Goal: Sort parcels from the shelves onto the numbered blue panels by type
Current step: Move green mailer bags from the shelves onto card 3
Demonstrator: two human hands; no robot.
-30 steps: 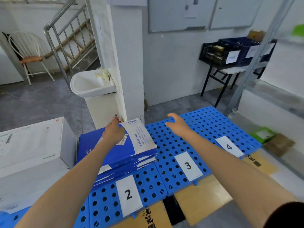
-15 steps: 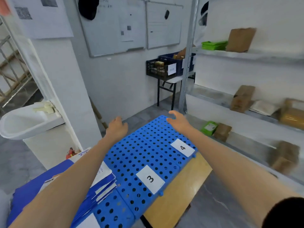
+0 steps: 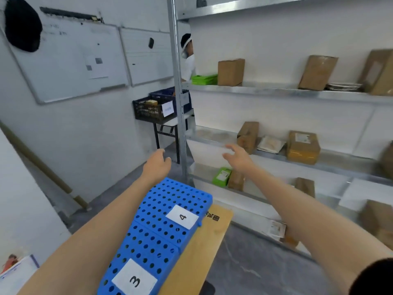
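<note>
Blue perforated panels labelled 3 (image 3: 146, 250) and 4 (image 3: 170, 201) lie on a wooden table below me, both bare. My left hand (image 3: 157, 165) hangs relaxed above panel 4's far edge, holding nothing. My right hand (image 3: 238, 157) reaches with spread fingers toward the middle shelf (image 3: 212, 137), empty and short of a brown box (image 3: 247, 136). On that shelf lie a flat white packet (image 3: 270, 144) and a taped brown parcel (image 3: 303, 146). A green parcel (image 3: 222, 176) sits on the lower shelf.
The upper shelf carries green parcels (image 3: 204, 79) and brown boxes (image 3: 230, 71). A metal shelf post (image 3: 178, 92) stands between my hands. A person (image 3: 188, 58) stands behind the shelving. Black crates (image 3: 153, 109) rest on a small table beneath whiteboards (image 3: 70, 60).
My view has swung right from the panels to the shelves. My left hand has left the blue envelope stack on panel 2, and both hands have moved toward the shelving.
</note>
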